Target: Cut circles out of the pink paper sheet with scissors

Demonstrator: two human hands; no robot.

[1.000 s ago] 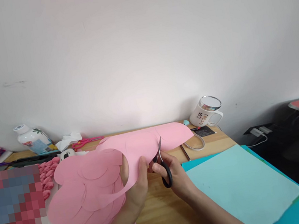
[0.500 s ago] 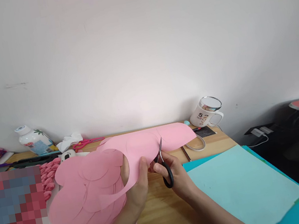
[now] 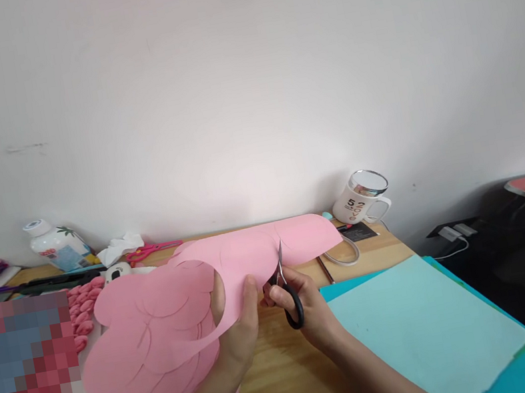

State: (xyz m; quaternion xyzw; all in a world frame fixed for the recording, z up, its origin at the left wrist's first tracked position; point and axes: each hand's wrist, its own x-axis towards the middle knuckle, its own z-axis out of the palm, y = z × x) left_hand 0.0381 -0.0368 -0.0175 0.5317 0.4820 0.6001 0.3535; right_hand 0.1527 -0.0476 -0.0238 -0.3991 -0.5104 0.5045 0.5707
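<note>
Pink paper sheet [image 3: 246, 250] at the black-handled scissors [image 3: 299, 305], with directions read on a clock face centred on the scissors' pivot. The sheet extended from 9 o'clock through 12 to 2 o'clock, above the far part of the wooden surface [image 3: 275, 384]; whether any of it rested there could not be told. Your left hand [image 3: 243, 335], at 8 o'clock, had its grip pressed together on the sheet near the lower edge, thumb in front and the other fingers mostly hidden behind. Your right hand [image 3: 310, 307], at 4 o'clock, had its grip closed about the handles of the scissors, one visible blade [image 3: 281, 257] pointing toward 12 o'clock against the sheet.

In handling, the sheet was probably light, smooth and flexible, easily creased and liable to tear where narrow. The broad area beside the blade seemed the soundest hold; the thin strip [image 3: 206, 336] trailing toward 8 o'clock seemed the weakest.

In appearance, the sheet was pale and plain, apart from faint curved lines. A rounded hollow shaped its edge at 9 o'clock, and its end at 2 o'clock was rounded. Overlapping pink cut-outs [image 3: 134, 361] lay at 8 o'clock.
</note>
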